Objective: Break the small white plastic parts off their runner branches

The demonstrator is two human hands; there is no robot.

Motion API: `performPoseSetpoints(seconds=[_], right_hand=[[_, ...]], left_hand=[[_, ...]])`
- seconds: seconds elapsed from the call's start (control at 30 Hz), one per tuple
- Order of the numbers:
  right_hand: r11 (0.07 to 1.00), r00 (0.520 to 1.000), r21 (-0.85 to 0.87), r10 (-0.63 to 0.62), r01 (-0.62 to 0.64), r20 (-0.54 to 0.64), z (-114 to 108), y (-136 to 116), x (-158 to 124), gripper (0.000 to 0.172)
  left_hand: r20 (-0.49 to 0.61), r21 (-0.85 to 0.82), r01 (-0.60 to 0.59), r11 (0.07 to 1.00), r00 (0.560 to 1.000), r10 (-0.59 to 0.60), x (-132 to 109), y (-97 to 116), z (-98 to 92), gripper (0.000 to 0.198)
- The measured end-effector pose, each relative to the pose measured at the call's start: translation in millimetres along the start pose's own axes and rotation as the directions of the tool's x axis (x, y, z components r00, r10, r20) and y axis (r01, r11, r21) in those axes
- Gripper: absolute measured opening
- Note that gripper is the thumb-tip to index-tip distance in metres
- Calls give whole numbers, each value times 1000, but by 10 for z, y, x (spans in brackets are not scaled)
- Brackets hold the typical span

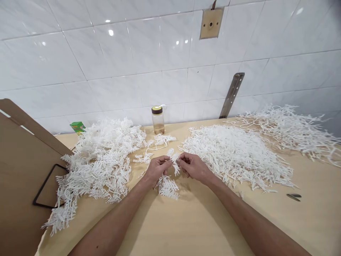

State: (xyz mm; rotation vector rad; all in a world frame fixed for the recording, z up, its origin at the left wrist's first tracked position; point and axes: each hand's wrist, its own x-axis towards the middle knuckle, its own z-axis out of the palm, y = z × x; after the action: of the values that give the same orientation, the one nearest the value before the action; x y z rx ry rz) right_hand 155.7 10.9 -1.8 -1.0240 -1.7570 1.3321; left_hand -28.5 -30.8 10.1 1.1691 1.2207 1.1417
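Observation:
In the middle of the head view my two hands meet over the table. My left hand (159, 170) is closed in a pinch on a white branched plastic sprig (168, 186), whose feathery part hangs below the fingers. My right hand (193, 165) pinches at the sprig's upper end, thumb against forefinger; the exact piece between those fingertips is too small to make out. Left of my hands lies a large heap of bushy white sprigs (106, 156). To the right spreads a pile of short white plastic twigs (234, 153).
A lidded bottle (158, 122) with brownish liquid stands near the tiled wall. Loose sprigs (160, 140) lie before it. Long white stems (295, 128) are at far right, small metal snips (294, 196) nearer. A cardboard box (23, 177) and green packet (77, 127) are left.

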Motion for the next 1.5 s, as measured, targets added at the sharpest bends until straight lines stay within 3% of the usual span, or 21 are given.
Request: performPoseSetpoints(seconds=[0.1,0.17,0.3,0.43,0.5,0.6,0.77,1.0,1.27,1.5], right_hand=[[994,997,-111,-14,22,76,-39,-62,-28,29],[979,996,-184,-84,87,19,-81,-70,-29,26],[946,968,-256,-229,198,-98,-135,-77,-39,39],[885,925,-341,-368,317,-96,-115,-173,-86,16],[861,908,-364,-410,355,-84,-98,-218,-105,15],[877,933,-365,-356,314,-53,-79,-216,-107,17],[955,979,-263,-170,135,-112,-29,-133,-75,35],[999,998,-14,29,-29,-47,-18,-137,-50,31],[999,997,44,13,-10,-70,-73,-19,-14,28],[995,962,-72,-82,65,-262,-85,-106,-15,24]], left_hand=[[-12,-51,2,999,1000,-2,-5,-5,20,35],[-29,-66,21,998,999,-23,-12,-5,43,31],[-57,-55,45,998,997,-48,-12,-5,76,23],[-73,-19,38,999,997,-39,10,-37,75,28],[-79,-9,30,1000,996,-31,23,-68,68,31],[-72,2,16,1000,997,-16,42,-108,57,32],[-55,-19,7,1000,998,-8,35,-95,62,31],[7,9,24,1000,1000,-24,-6,-42,73,37],[135,-109,99,989,987,-84,46,-50,-24,40],[243,-159,239,958,950,-197,15,37,-36,33]])
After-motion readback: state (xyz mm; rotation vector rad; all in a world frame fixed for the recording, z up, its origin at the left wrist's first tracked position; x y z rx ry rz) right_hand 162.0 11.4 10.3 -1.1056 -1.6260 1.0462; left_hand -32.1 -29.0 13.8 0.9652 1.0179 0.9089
